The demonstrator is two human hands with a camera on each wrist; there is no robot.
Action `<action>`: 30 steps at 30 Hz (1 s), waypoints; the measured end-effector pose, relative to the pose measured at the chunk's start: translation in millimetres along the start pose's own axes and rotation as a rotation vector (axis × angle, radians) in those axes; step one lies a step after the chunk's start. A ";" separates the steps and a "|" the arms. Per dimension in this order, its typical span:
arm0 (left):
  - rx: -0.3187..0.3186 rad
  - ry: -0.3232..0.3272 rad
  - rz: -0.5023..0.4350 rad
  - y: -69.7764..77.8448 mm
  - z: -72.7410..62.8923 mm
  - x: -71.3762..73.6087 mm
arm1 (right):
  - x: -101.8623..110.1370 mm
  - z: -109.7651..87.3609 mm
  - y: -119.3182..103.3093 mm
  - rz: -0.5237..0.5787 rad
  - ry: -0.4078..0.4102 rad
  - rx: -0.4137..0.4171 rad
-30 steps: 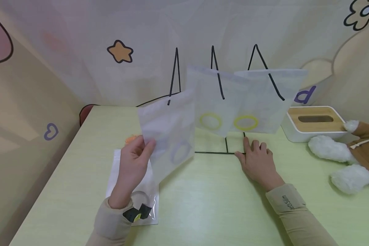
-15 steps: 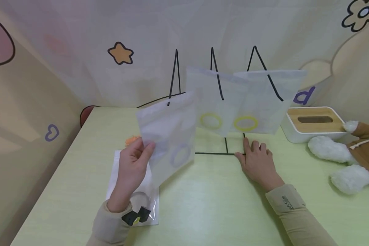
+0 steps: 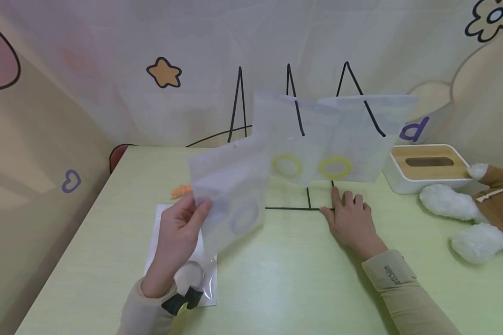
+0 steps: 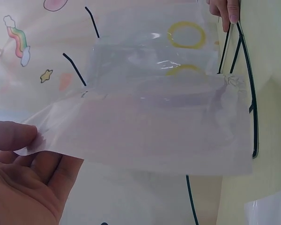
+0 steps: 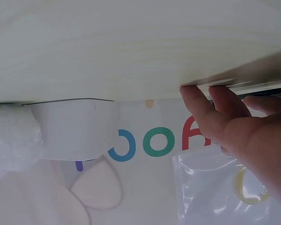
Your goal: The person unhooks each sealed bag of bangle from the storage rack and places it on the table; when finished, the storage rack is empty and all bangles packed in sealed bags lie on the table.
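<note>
My left hand point(image 3: 178, 237) pinches the left edge of a translucent white plastic bag point(image 3: 230, 186) between thumb and fingers. The bag carries a pale purple ring, and its small top hole sits just below the tip of the left hook on a black wire display rack point(image 3: 287, 208). Two similar bags hang from the other hooks: a middle bag point(image 3: 291, 125) and a right bag point(image 3: 370, 135), each showing a yellow ring. Fingers extended, my right hand point(image 3: 352, 223) presses on the rack's base at its right front corner. In the left wrist view the pinched bag point(image 4: 150, 126) stretches across the frame.
Another white bag point(image 3: 161, 228) with a round window lies flat under my left forearm. Behind it is a small orange object point(image 3: 181, 191). At right stand a white tissue box point(image 3: 429, 186) with a wooden lid and a plush toy point(image 3: 494, 204). A printed cloth point(image 3: 109, 70) backs the table.
The left bag has come off its hook and dropped slightly; its hole now sits below the bare hook tip. The left hand has shifted slightly down, while the right hand stays put.
</note>
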State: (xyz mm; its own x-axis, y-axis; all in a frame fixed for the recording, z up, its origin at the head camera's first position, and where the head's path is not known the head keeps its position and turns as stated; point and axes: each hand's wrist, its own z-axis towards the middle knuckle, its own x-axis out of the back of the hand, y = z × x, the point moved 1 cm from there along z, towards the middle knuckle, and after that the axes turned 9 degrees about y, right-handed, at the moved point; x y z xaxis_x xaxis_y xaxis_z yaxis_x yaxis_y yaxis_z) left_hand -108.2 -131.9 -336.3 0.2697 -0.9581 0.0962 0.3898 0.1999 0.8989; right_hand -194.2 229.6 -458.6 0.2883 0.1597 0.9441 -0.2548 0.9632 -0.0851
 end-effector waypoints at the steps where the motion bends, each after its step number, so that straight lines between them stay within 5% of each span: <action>1: 0.003 -0.007 -0.003 1.1 -1.2 0.2 | 0.0 0.2 0.0 0.000 0.004 0.001; 8: 0.049 -0.007 -0.012 -0.1 -7.2 -1.8 | 1.5 0.8 0.3 -0.011 0.011 0.008; 19: 0.220 -0.073 0.150 -24.3 -2.3 -0.8 | 0.8 0.0 0.4 0.001 -0.017 -0.006; 24: 0.307 -0.161 0.260 -37.1 -1.7 2.2 | 0.8 0.0 -0.1 0.001 -0.019 -0.007; 30: 0.303 -0.282 0.389 -52.6 -4.6 0.3 | 0.2 -1.0 -0.8 0.000 -0.024 -0.012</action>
State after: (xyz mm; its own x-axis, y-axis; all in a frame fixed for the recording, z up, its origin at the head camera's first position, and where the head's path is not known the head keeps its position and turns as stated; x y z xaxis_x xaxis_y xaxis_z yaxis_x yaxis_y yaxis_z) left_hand -124.6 -141.7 -385.5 0.0814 -0.8517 0.5177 0.0274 0.5211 0.8530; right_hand -193.0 229.1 -458.7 0.2661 0.1550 0.9514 -0.2434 0.9658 -0.0892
